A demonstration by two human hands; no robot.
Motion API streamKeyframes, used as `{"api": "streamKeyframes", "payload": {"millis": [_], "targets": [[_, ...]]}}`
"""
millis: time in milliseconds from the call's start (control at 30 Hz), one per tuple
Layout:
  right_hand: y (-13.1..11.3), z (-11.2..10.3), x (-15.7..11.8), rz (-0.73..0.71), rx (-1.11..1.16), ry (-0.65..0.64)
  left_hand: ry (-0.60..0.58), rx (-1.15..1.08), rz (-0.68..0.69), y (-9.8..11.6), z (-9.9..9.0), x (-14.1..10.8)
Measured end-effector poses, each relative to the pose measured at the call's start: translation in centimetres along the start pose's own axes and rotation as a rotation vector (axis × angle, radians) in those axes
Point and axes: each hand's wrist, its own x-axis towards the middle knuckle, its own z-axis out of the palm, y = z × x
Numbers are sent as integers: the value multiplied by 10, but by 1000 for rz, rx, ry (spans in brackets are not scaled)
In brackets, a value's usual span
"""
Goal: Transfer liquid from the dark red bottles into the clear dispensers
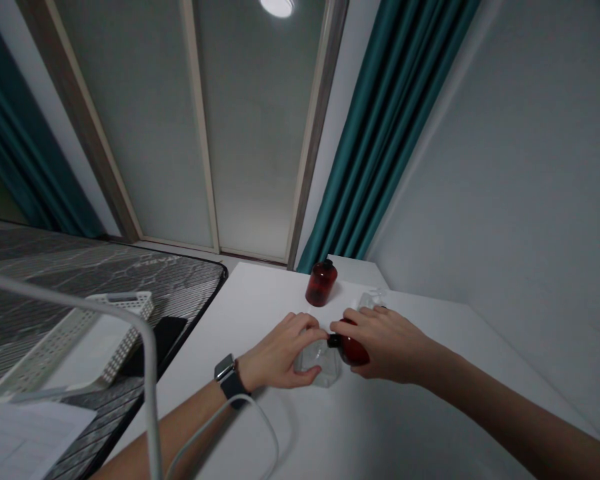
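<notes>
My left hand (280, 351) curves over a faceted transparent container (316, 368), gripping it on the white table (220, 327). My right hand (387, 343) holds a dark red bottle (355, 350) on its side, with the bottle's black cap (334, 341) pointing left and touching or almost touching the top of the transparent container. Farther back, a second dark red bottle (321, 283) with a black cap stands upright. Just behind my right hand is a small transparent object (371, 299), partly hidden by my fingers.
A black smartwatch (229, 380) is on my left wrist. A curved white lamp arm (147, 347) and white cable (240, 417) cross the near left. A white perforated tray (75, 347), black flat object (163, 340) and papers (25, 433) lie on a grey patterned surface (80, 267). A wall rises right.
</notes>
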Motion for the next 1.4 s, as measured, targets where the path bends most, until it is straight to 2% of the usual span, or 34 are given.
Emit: {"api": "streamKeyframes", "payload": {"millis": [867, 1167, 1400], "targets": [[0, -2, 1, -14, -37, 5, -16, 3, -17, 1, -1, 0], [-1, -7, 1, -3, -50, -35, -9, 6, -8, 2, -2, 1], [-1, -6, 1, -13, -54, 0, -16, 8, -13, 2, -2, 0]]}}
